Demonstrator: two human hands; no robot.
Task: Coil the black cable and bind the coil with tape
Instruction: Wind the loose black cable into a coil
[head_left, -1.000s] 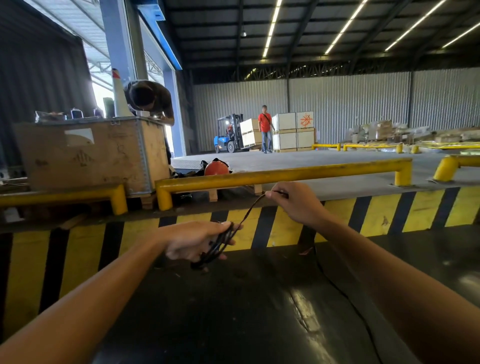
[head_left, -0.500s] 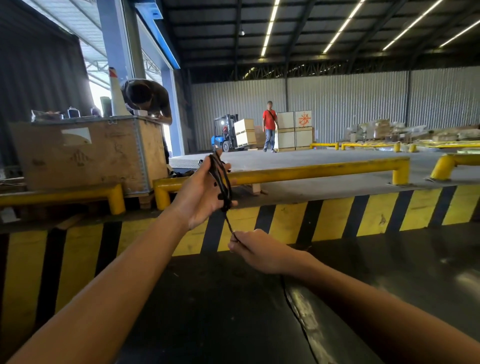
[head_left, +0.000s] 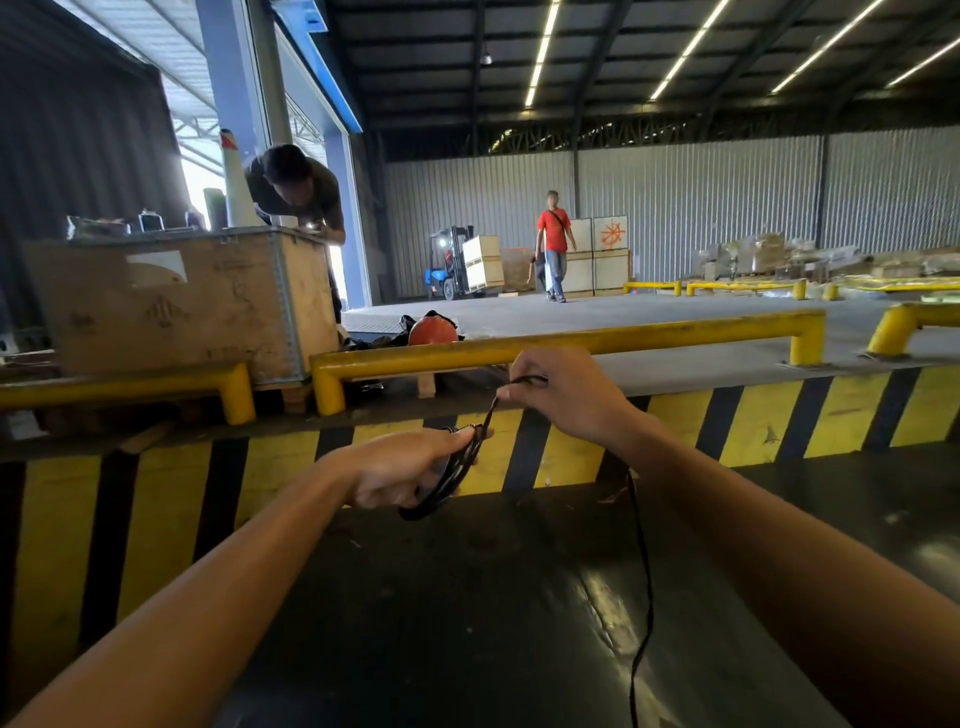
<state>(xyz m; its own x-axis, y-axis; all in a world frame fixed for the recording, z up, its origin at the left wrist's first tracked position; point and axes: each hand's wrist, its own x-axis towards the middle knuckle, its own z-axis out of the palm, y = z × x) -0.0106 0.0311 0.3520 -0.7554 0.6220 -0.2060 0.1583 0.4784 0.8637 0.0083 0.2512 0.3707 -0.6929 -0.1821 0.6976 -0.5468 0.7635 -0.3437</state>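
Mid-coil. Left hand closed around a small bundle of loops of the black cable, held over the dark floor in front of the striped yellow-and-black kerb. Right hand higher and farther out, closed in a pinch on the same cable, a short strand running taut down and to the left from that pinch into the bundle.

The relation that matters: bundle below and to the left of the right hand, long axis of the loops running steeply, tilted from upper right to lower left; free length dropping from under the right wrist and trailing down across the floor toward the bottom edge. Likely next: right hand carrying the pinched strand down and over onto the bundle for one more loop, left hand nearer the coil and best kept shut on it.

Count: one cable, one bundle, exact number of loops too blurred to tell, two hands. No tape visible anywhere, so binding not yet begun. Slack remaining, amount hidden beyond the frame.
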